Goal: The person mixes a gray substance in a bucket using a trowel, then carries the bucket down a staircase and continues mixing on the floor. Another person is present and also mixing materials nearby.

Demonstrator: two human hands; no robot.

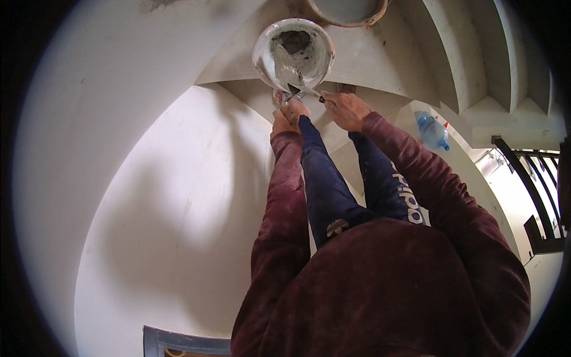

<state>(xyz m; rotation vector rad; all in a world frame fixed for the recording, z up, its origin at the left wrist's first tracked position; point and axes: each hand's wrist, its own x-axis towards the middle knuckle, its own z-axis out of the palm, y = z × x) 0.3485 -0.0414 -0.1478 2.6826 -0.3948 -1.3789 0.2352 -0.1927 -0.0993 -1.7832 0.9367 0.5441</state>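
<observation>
Sitting on a stair step just ahead of the feet: one white bucket (292, 52), smeared inside with grey plaster. Reaching over its near rim, two hands: right hand (347, 109), grip closing on a trowel (304, 91) whose blade is dipping into the bucket; left hand (286, 116), grip curling round a small tool, partly hidden. Lying nearby: one blue water bottle (432, 131); standing above, a second bucket (350, 11).

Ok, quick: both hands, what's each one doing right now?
Left hand: closed at the near rim of the plaster bowl; what it grips cannot be told.
Right hand: closed on the trowel, blade in the bowl.
</observation>
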